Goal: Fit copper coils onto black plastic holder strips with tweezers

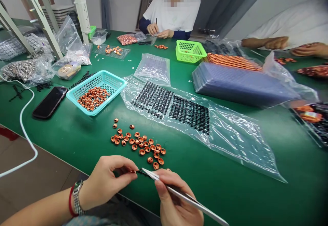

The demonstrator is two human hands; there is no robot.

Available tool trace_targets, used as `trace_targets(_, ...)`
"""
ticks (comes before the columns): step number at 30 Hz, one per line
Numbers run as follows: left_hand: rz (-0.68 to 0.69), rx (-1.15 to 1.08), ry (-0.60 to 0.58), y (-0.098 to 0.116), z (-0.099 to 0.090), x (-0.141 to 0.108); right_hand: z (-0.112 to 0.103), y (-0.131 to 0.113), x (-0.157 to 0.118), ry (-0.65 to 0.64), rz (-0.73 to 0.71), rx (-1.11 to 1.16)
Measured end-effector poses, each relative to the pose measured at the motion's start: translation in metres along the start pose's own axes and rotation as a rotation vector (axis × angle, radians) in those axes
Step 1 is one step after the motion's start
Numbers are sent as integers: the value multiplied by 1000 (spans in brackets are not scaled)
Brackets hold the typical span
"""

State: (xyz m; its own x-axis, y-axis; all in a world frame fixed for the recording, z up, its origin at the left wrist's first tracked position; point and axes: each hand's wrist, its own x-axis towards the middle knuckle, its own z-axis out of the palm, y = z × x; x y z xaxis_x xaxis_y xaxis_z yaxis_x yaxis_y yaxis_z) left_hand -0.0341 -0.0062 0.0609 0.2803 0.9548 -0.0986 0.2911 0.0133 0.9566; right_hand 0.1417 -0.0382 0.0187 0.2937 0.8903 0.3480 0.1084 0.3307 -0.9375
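My left hand (106, 178), wearing a metal watch, is closed in a pinch at the table's near edge. Between its fingertips is the end of a small black plastic strip (144, 173). My right hand (176, 197) grips a pair of silver tweezers (205, 209), whose tips point left and meet the strip close to my left fingers. Whether the tips clasp anything is too small to make out. Just beyond both hands lies a loose scatter of small copper-coloured cup-shaped pieces (141, 152), some showing their hollow side.
A turquoise basket (116, 88) holds more copper pieces. Rows of black strips (189, 115) lie on a clear plastic sheet (238, 144). A phone (50, 103) is at left, stacked clear trays (230, 84) at right, a green basket (191, 57) behind. Two people work across the table.
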Motion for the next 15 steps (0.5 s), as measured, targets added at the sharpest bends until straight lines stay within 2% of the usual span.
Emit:
trace_targets(2,-188,-225,-26,2,5,3,-2,3,-8,61,-53,102)
trace_targets(4,-280,-392,-58,2,9,6,-4,6,-14,90,-84,140)
trace_targets(7,-243,-516,-80,0,14,8,-7,8,-18,95,-89,105)
trace_targets(10,-195,-547,-82,-3,15,9,-9,7,-18,49,-77,41)
trace_targets(15,-241,-601,-74,-7,15,6,-13,5,-18,-33,-92,-21)
